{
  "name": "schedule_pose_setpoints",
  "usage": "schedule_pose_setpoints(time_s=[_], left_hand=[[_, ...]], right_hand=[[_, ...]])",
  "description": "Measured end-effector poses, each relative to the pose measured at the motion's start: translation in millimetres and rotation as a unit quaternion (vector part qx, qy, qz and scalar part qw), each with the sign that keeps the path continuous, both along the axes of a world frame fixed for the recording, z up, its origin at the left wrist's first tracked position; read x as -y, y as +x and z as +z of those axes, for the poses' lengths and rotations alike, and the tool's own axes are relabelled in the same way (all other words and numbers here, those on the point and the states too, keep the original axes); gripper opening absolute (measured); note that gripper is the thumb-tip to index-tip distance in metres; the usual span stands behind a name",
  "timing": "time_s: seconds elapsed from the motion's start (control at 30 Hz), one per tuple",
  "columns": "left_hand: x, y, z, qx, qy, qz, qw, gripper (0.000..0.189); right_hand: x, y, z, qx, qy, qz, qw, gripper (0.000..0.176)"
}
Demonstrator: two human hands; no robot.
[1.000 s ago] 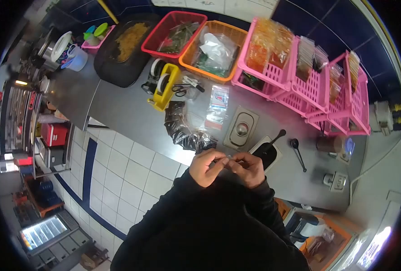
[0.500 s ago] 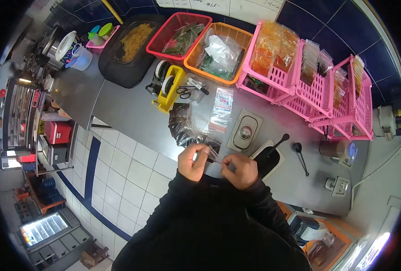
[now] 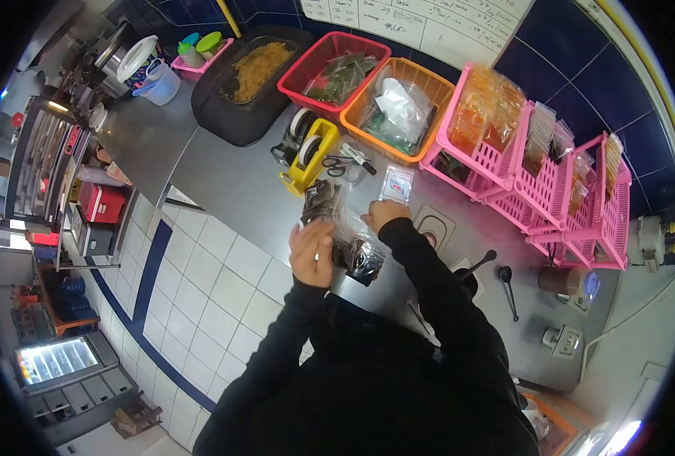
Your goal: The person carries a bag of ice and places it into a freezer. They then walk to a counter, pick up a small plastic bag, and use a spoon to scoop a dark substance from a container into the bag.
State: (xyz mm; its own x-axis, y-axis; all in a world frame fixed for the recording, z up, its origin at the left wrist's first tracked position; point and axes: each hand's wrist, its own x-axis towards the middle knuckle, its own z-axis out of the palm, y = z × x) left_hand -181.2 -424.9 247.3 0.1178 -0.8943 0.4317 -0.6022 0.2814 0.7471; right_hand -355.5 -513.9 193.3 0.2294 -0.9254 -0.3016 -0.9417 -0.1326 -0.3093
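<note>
My left hand is open, fingers stretched out, at the left edge of the small dark packets. Another dark, shiny packet lies by the counter's front edge, between my two hands. My right hand is curled closed at clear plastic bags; whatever its fingertips grip is hidden. Just beyond it lies a stack of printed sachets, partly covered by the hand.
Behind are a yellow tape dispenser, scissors, a red basket and an orange basket. Pink racks stand at the right, with a metal container lid and black spoons nearer me.
My hands have moved apart from the clear plastic they pinched together. The right reached forward to the bags; the left opened and shifted slightly left and forward. The camera view has also shifted.
</note>
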Motion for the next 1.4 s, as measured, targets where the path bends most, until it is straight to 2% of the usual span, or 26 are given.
schedule_pose_setpoints(time_s=[0.23, 0.37, 0.4, 0.43, 0.5, 0.53, 0.57, 0.6, 0.63, 0.67, 0.7, 0.73, 0.77, 0.83, 0.9, 0.93, 0.97, 1.03, 1.1, 1.13, 1.17, 1.23, 1.27, 1.3, 1.33, 1.4], left_hand=[[-39.7, -8.6, -9.7, -0.149, 0.138, 0.043, 0.978, 0.024], [-37.2, -16.2, -15.1, -0.116, 0.121, 0.016, 0.986, 0.022], [-33.3, -15.4, -11.9, -0.082, 0.087, 0.004, 0.993, 0.032], [-28.3, -17.6, -5.1, -0.086, 0.087, 0.008, 0.992, 0.032], [-16.9, -24.4, 7.5, -0.039, 0.030, -0.009, 0.999, 0.037], [-14.1, -27.7, 6.8, -0.062, 0.038, -0.043, 0.996, 0.034], [-14.0, -28.7, 2.0, -0.063, 0.039, -0.052, 0.996, 0.034], [-13.7, -28.0, -5.6, -0.161, 0.161, -0.163, 0.960, 0.031], [-12.3, -29.3, -9.4, -0.249, 0.281, -0.268, 0.887, 0.028], [-11.0, -33.7, 7.3, -0.184, 0.245, -0.286, 0.908, 0.021], [-9.7, -38.9, 11.1, -0.180, 0.247, -0.300, 0.904, 0.021], [-9.3, -43.9, 13.3, -0.175, 0.253, -0.347, 0.886, 0.021], [-9.4, -48.5, 13.9, -0.168, 0.260, -0.392, 0.866, 0.021], [-13.6, -62.5, 12.4, -0.151, 0.250, -0.413, 0.862, 0.024], [-19.9, -75.8, 16.9, -0.084, 0.165, -0.361, 0.914, 0.029], [-19.8, -84.8, 19.4, 0.026, -0.004, -0.267, 0.963, 0.028], [-26.7, -89.3, 20.4, 0.030, 0.000, -0.275, 0.961, 0.028], [-40.3, -93.3, 23.4, 0.068, -0.032, -0.216, 0.973, 0.027], [-44.9, -96.9, 34.1, 0.072, -0.012, -0.258, 0.963, 0.024], [-48.4, -99.5, 34.7, -0.020, 0.139, -0.295, 0.945, 0.023], [-50.3, -100.7, 35.1, -0.111, 0.285, -0.321, 0.897, 0.021], [-49.4, -97.9, 24.6, -0.131, 0.292, -0.335, 0.886, 0.019], [-48.5, -94.5, 21.1, -0.192, 0.350, -0.347, 0.848, 0.020], [-48.0, -91.2, 19.0, -0.252, 0.406, -0.356, 0.803, 0.021], [-47.3, -87.2, 18.0, -0.252, 0.407, -0.358, 0.802, 0.021], [-42.5, -80.0, 29.3, -0.264, 0.450, -0.375, 0.766, 0.018]], right_hand=[[10.4, 16.6, -56.9, -0.002, 0.000, -0.032, 0.999, 0.025], [0.5, 7.7, -5.3, 0.064, 0.036, -0.016, 0.997, 0.020], [-10.0, -0.8, 9.1, 0.182, 0.048, -0.014, 0.982, 0.019], [-23.4, -9.1, 19.4, 0.297, 0.061, -0.014, 0.953, 0.019], [-55.2, -23.0, 30.9, 0.549, 0.209, -0.092, 0.804, 0.022], [-70.7, -27.3, 46.0, 0.549, 0.206, -0.097, 0.805, 0.022], [-86.3, -31.2, 66.2, 0.581, 0.222, -0.123, 0.774, 0.024], [-100.6, -35.2, 81.1, 0.613, 0.235, -0.150, 0.740, 0.025], [-113.0, -39.4, 89.7, 0.615, 0.225, -0.159, 0.739, 0.025], [-124.4, -43.5, 96.3, 0.619, 0.221, -0.206, 0.725, 0.024], [-134.7, -47.8, 98.5, 0.622, 0.216, -0.253, 0.708, 0.023], [-143.9, -57.9, 94.8, 0.604, 0.197, -0.245, 0.732, 0.021], [-153.4, -66.2, 88.4, 0.609, 0.188, -0.257, 0.727, 0.021], [-171.2, -76.2, 76.1, 0.562, 0.140, -0.270, 0.769, 0.016], [-180.8, -76.8, 75.7, 0.582, 0.109, -0.305, 0.746, 0.017], [-184.8, -76.0, 76.8, 0.595, 0.083, -0.328, 0.729, 0.018], [-188.4, -73.3, 80.0, 0.597, 0.082, -0.335, 0.724, 0.018], [-191.4, -66.7, 86.2, 0.579, -0.013, -0.412, 0.703, 0.021], [-196.6, -64.0, 83.6, 0.563, -0.033, -0.411, 0.716, 0.023], [-198.1, -62.7, 82.7, 0.545, -0.054, -0.407, 0.731, 0.025], [-198.3, -61.9, 83.0, 0.547, -0.053, -0.406, 0.730, 0.025], [-197.6, -61.6, 86.1, 0.552, -0.013, -0.397, 0.733, 0.024], [-197.2, -63.4, 88.3, 0.553, -0.016, -0.399, 0.732, 0.024], [-196.7, -66.5, 90.9, 0.600, 0.018, -0.389, 0.699, 0.024], [-196.4, -68.9, 92.2, 0.644, 0.052, -0.378, 0.663, 0.024], [-194.9, -68.8, 91.5, 0.649, 0.060, -0.376, 0.659, 0.024]])
